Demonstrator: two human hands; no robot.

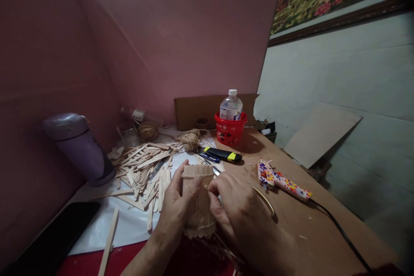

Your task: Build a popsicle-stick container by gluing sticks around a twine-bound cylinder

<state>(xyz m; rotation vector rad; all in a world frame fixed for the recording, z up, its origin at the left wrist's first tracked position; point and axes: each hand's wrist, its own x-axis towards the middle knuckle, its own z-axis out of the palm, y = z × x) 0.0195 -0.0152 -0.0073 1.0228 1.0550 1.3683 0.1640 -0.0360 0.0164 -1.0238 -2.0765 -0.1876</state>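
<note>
A small cylinder made of wooden craft sticks [198, 207] stands upright at the front centre, with twine round its top and bottom. My left hand [177, 200] grips it from the left, thumb across its front. At its right side is my right hand [231, 205], thumb and forefinger pinched together close to the surface; what they hold, if anything, is too small to make out. Loose strands of twine hang below the cylinder.
Loose craft sticks [142, 168] are heaped at left, near a purple bottle [77, 146] and a black phone [58, 237]. Behind are twine balls [190, 139], a cutter [223, 154] and a red bucket [230, 131]. A flowered glue gun [281, 181] with its cable lies right.
</note>
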